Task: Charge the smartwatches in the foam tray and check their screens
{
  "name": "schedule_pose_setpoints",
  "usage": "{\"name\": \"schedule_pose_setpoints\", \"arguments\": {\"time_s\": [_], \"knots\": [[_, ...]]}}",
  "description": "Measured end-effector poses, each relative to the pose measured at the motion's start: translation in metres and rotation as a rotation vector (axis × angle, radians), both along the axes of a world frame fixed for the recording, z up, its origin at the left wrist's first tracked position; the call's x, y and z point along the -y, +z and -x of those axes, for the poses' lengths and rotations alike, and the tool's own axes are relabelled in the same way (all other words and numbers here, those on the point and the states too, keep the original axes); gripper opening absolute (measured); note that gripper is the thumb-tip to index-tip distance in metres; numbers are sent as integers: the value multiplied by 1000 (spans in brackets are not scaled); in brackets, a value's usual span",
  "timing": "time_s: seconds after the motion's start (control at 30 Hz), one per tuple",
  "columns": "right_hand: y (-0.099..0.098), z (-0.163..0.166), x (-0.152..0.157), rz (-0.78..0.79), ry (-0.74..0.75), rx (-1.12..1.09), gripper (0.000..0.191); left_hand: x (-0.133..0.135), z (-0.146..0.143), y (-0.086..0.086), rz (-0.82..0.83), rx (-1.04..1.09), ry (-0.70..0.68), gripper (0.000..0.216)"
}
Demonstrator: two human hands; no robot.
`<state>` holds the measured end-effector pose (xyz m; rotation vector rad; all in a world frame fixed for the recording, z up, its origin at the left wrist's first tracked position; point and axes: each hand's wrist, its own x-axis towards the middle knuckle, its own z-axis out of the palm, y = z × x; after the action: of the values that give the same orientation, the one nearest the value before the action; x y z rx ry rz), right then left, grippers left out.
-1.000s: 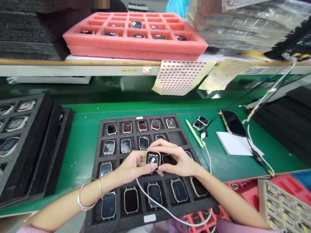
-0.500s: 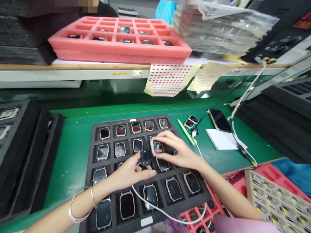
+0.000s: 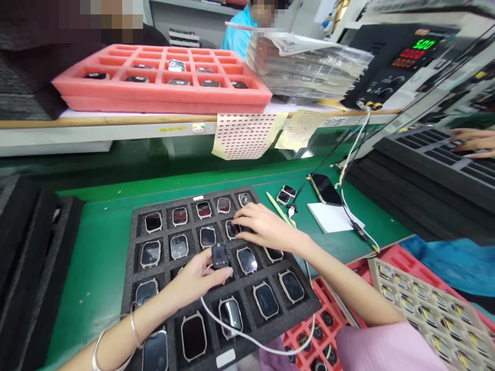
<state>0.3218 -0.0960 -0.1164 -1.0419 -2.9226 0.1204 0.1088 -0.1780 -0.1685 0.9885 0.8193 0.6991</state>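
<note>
My left hand (image 3: 193, 278) pinches a small black square device (image 3: 220, 254) between thumb and fingers, above the middle of a black foam tray (image 3: 136, 219). A white cable (image 3: 253, 340) loops from beneath this hand across the front of the tray. My right hand (image 3: 268, 226) reaches into a second-row compartment, its fingers closed around a smartwatch (image 3: 231, 230) that they partly cover. Other square smartwatches, such as a dark-screened one (image 3: 194, 336) at the front, lie face up in the compartments. The left forearm hides part of the tray.
A pink foam tray (image 3: 166, 98) and bagged stack (image 3: 305, 67) stand on the shelf. A green pen (image 3: 277, 207), phone (image 3: 325, 188) and white pad (image 3: 332, 217) lie right of the tray. Black foam stacks flank the bench. Another person's hand (image 3: 475, 141) is at far right.
My right hand has lowered the smartwatch from above the tray into a compartment. My left hand keeps the black device. The camera view has shifted right, showing the power supply's display and another person's hand.
</note>
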Motion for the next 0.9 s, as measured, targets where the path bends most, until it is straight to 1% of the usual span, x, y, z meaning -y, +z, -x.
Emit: {"name": "schedule_pose_setpoints", "arguments": {"time_s": [0.1, 0.17, 0.23, 0.33, 0.37, 0.43, 0.5, 0.57, 0.63, 0.73, 0.77, 0.83, 0.9], "knots": [[-7, 20, -3, 6, 4, 32, 25, -1, 3, 9, 33, -61, 42, 38], [-10, 24, -5, 0, -11, 22, 23, -2, 7, 13, 30, -82, 58, 38], [-7, 22, -5, -2, -19, -3, 25, -2, 11, 14, 30, -95, 54, 39], [2, 15, 3, 5, -36, -88, 33, -3, 17, 10, 51, -99, 12, 40], [6, 15, 9, 32, -28, -147, 35, -3, 18, 9, 51, -89, 4, 41], [10, 18, 20, 144, 31, -299, 37, -4, 19, 8, 43, -61, 9, 42], [10, 27, 30, 218, 99, -363, 38, -6, 18, 9, 30, -37, 30, 44], [5, 37, 34, 210, 142, -339, 37, -7, 17, 10, 20, -32, 42, 44], [-1, 46, 35, 166, 149, -309, 35, -4, 16, 11, 1, -70, 48, 44], [-5, 52, 40, 87, 118, -274, 33, 8, 15, 10, -31, -170, 108, 45], [-5, 53, 43, 84, 126, -259, 35, 11, 15, 9, -18, -196, 147, 47], [-7, 55, 48, 93, 163, -231, 36, 8, 9, 5, 9, -236, 121, 45], [-13, 58, 45, 143, 150, -194, 35, -4, -11, 4, -34, -236, 6, 34]]}}
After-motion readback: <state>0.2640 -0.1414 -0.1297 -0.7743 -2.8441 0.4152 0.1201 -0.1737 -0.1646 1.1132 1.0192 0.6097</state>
